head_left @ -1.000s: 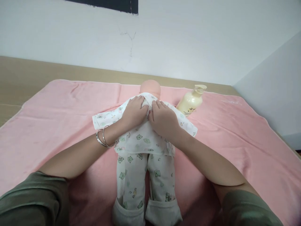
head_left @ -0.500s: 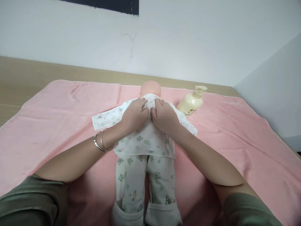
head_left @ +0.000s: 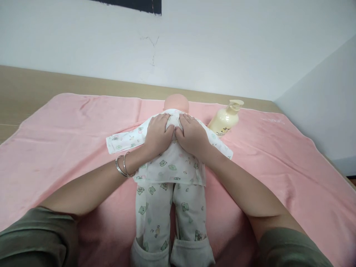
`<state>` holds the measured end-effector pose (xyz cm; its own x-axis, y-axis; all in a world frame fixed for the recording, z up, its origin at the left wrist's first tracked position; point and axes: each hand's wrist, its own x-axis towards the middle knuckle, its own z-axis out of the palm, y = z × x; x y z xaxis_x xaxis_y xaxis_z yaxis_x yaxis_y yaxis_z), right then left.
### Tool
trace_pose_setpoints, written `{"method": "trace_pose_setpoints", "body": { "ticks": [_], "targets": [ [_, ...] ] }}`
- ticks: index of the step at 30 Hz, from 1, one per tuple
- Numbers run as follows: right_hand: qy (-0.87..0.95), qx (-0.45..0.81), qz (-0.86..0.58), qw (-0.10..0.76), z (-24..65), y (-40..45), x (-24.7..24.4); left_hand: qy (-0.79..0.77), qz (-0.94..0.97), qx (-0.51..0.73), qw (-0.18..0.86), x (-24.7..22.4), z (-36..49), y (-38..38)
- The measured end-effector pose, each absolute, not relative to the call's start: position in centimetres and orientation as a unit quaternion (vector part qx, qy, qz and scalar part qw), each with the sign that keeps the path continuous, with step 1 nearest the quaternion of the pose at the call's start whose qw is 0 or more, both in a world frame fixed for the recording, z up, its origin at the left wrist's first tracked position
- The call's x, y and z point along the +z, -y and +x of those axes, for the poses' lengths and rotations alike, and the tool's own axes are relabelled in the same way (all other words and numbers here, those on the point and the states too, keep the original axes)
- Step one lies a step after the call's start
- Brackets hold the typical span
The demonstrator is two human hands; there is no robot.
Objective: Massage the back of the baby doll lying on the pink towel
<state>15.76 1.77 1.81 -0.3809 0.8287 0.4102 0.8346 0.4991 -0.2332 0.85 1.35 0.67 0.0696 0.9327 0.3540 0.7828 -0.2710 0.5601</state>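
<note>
A baby doll [head_left: 176,102] lies face down, its bald head away from me. It wears a white printed top [head_left: 169,167] and matching trousers [head_left: 158,211] with folded cuffs. My left hand [head_left: 158,134] rests flat on the left side of the doll's upper back, fingers stretched toward its shoulder. On the right side of the back lies my right hand [head_left: 193,135], also open, its thumb close to the left thumb. Both palms press on the cloth and grip nothing. The doll's sleeves spread out to either side; its face is hidden.
Under the doll is a pink blanket [head_left: 264,163] on a wooden surface [head_left: 33,83]. A cream pump bottle [head_left: 226,118] stands beside the doll's right sleeve. Behind rises a white wall [head_left: 208,44] with a dark panel [head_left: 136,4] at the top.
My fingers were bent, gathering the cloth at the upper back; now they are straightened and lie flat. The cloth between the hands looks smoother. The view has shifted slightly.
</note>
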Motion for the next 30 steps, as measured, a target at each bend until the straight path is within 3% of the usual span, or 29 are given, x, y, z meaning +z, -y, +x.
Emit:
{"method": "trace_pose_setpoints", "body": {
  "ticks": [18,26,30],
  "targets": [
    [0.850,0.050,-0.492,0.179,16.8,-2.9,2.6,-0.572,0.749,0.329,0.056,1.0,1.2,-0.2],
    [0.845,-0.055,-0.492,0.201,15.3,0.5,2.4,-0.608,0.740,0.268,0.105,1.9,0.3,-2.1],
    [0.829,-0.002,-0.516,0.215,15.7,-0.5,2.7,-0.598,0.750,0.275,0.071,2.1,0.6,-1.2]
  ]
}}
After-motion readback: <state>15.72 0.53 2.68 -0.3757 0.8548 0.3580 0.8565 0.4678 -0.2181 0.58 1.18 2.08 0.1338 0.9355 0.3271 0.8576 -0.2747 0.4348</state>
